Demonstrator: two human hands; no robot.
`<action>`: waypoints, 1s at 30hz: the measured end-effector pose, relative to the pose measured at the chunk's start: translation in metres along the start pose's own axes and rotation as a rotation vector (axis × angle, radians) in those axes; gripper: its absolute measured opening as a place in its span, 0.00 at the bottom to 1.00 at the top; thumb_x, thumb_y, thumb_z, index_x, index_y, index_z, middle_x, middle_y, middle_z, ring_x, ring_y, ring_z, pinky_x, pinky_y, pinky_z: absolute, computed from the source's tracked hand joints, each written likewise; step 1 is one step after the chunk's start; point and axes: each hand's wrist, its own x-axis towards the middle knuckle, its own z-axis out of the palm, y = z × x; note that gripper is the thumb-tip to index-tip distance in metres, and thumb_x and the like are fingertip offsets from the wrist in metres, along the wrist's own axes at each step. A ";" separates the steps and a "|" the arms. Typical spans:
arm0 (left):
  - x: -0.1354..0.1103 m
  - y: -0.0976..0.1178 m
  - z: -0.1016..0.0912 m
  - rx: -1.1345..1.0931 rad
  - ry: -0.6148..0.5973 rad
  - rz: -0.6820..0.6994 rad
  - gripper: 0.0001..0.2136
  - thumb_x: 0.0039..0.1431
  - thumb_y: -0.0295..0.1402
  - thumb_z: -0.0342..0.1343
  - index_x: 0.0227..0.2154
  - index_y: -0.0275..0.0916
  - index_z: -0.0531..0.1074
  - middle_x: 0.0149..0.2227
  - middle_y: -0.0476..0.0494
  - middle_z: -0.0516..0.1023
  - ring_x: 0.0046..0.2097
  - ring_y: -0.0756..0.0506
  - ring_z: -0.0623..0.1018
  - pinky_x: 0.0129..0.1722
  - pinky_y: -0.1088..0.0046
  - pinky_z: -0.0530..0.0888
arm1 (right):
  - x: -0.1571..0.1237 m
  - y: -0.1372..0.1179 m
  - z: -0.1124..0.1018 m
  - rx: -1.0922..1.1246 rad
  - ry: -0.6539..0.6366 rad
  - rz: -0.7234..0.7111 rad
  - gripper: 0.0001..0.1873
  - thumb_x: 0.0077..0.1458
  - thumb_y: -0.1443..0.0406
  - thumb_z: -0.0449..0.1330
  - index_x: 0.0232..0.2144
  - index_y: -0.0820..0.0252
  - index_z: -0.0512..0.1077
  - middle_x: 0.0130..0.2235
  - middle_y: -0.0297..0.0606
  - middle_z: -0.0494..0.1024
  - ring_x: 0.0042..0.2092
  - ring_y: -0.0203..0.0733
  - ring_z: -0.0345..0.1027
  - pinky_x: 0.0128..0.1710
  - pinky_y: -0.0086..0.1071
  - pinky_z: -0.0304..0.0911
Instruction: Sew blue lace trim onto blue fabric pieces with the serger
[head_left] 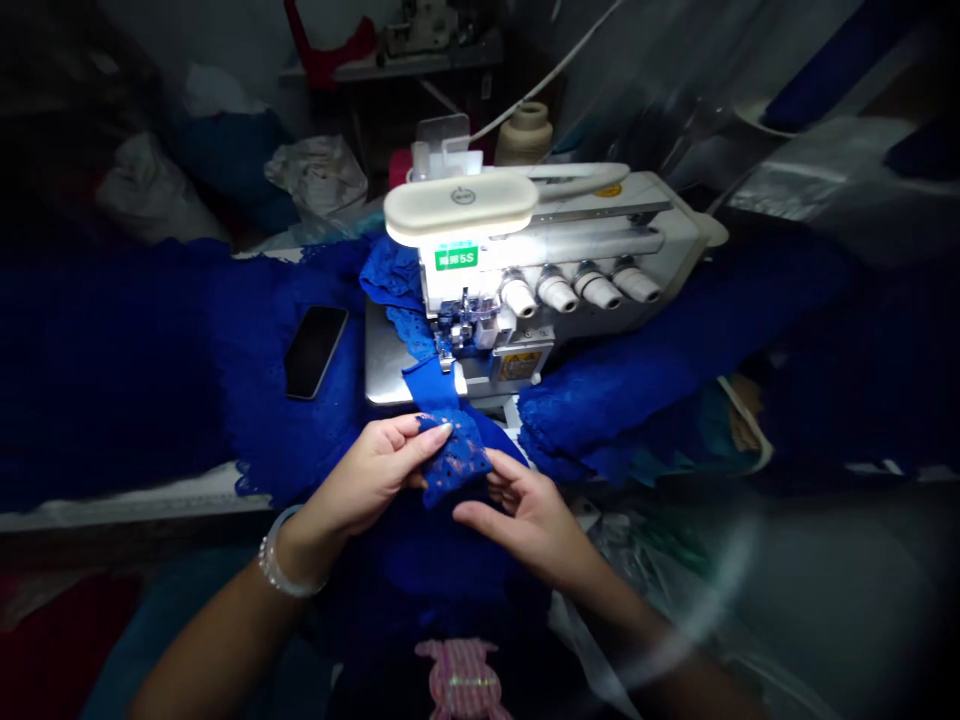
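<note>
Left hand (379, 468), pinching blue lace (459, 462); right hand (534, 515), thumb parted — seemingly touching it

Dim overall. A white lamp (461, 207) at upper centre lights the sewing machine (574, 242), whitening its front with glare. Blue lace (459, 462) below centre is readable. Corners fall near black; side edges are stretched and blurred.
</note>
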 end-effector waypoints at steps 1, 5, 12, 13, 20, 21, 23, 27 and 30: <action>-0.001 -0.002 -0.003 -0.002 0.012 -0.002 0.10 0.59 0.38 0.60 0.32 0.36 0.77 0.27 0.49 0.79 0.24 0.54 0.75 0.24 0.81 0.72 | 0.006 0.002 0.004 0.000 0.021 -0.010 0.20 0.52 0.58 0.67 0.47 0.59 0.74 0.40 0.38 0.82 0.43 0.44 0.76 0.45 0.35 0.71; -0.007 -0.004 -0.012 0.015 0.108 0.094 0.12 0.54 0.38 0.65 0.39 0.37 0.78 0.27 0.50 0.80 0.25 0.53 0.75 0.26 0.79 0.73 | 0.011 0.006 0.011 -0.094 0.088 -0.004 0.13 0.59 0.57 0.60 0.37 0.61 0.75 0.31 0.35 0.79 0.33 0.39 0.72 0.32 0.29 0.67; 0.007 0.018 -0.019 0.543 0.322 0.635 0.07 0.58 0.32 0.61 0.38 0.37 0.80 0.38 0.44 0.83 0.38 0.48 0.81 0.41 0.73 0.78 | 0.030 0.001 0.009 -0.469 0.387 -0.366 0.12 0.52 0.62 0.66 0.21 0.59 0.71 0.31 0.36 0.70 0.34 0.39 0.66 0.36 0.32 0.64; 0.014 0.022 -0.020 0.682 0.325 0.750 0.07 0.60 0.30 0.59 0.39 0.37 0.80 0.40 0.44 0.83 0.41 0.47 0.81 0.44 0.72 0.77 | 0.037 0.000 0.007 -0.460 0.405 -0.367 0.10 0.52 0.62 0.65 0.22 0.59 0.73 0.34 0.38 0.71 0.37 0.40 0.68 0.38 0.33 0.65; 0.039 0.021 -0.028 1.093 0.473 0.891 0.07 0.62 0.29 0.57 0.41 0.38 0.77 0.41 0.43 0.83 0.42 0.45 0.82 0.45 0.69 0.76 | 0.054 0.003 0.003 -0.218 0.307 -0.192 0.10 0.51 0.60 0.66 0.24 0.59 0.74 0.30 0.37 0.77 0.32 0.40 0.71 0.33 0.33 0.68; 0.037 0.019 -0.028 1.094 0.487 0.879 0.07 0.62 0.30 0.57 0.41 0.38 0.77 0.41 0.44 0.83 0.42 0.45 0.82 0.45 0.70 0.76 | 0.051 0.005 0.003 -0.217 0.327 -0.190 0.10 0.49 0.61 0.67 0.22 0.59 0.73 0.28 0.36 0.76 0.31 0.39 0.70 0.31 0.32 0.67; 0.030 0.015 -0.026 1.088 0.500 0.856 0.07 0.62 0.31 0.57 0.41 0.38 0.77 0.41 0.45 0.83 0.41 0.46 0.81 0.43 0.72 0.76 | 0.043 0.007 0.004 -0.230 0.353 -0.222 0.10 0.48 0.63 0.68 0.21 0.59 0.73 0.28 0.36 0.76 0.31 0.40 0.70 0.31 0.31 0.67; 0.020 0.011 -0.021 1.057 0.515 0.792 0.06 0.61 0.32 0.58 0.40 0.38 0.77 0.39 0.46 0.83 0.39 0.47 0.81 0.40 0.73 0.76 | 0.032 0.010 0.005 -0.258 0.344 -0.281 0.06 0.53 0.65 0.64 0.24 0.59 0.75 0.31 0.38 0.79 0.35 0.41 0.73 0.37 0.32 0.69; 0.019 0.012 -0.019 1.049 0.531 0.743 0.06 0.61 0.34 0.60 0.39 0.39 0.76 0.37 0.47 0.83 0.36 0.48 0.81 0.38 0.74 0.75 | 0.031 0.014 0.006 -0.221 0.373 -0.270 0.09 0.50 0.65 0.66 0.22 0.60 0.72 0.30 0.36 0.76 0.34 0.38 0.72 0.32 0.28 0.68</action>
